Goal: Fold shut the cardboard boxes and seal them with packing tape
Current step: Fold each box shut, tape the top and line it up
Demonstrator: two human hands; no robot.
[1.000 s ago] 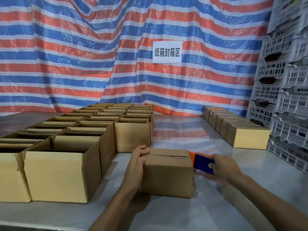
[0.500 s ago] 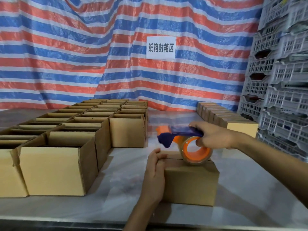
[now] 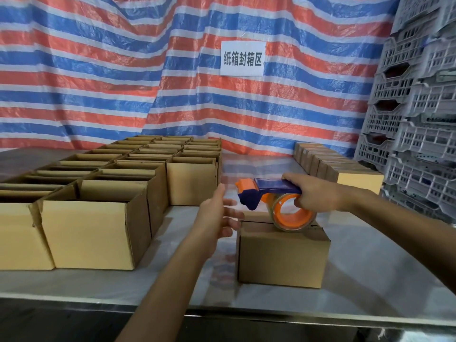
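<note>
Left hand (image 3: 217, 218) has released the small closed brown cardboard box (image 3: 281, 255) on the table (image 3: 370, 280), fingers spread beside it; right hand (image 3: 313, 193) grips blue-and-orange tape dispenser (image 3: 271, 193), roll on lid. Seal likely finishing.

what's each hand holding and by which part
The right hand grips the tape dispenser by its blue handle; the left hand is open, holding nothing.
</note>
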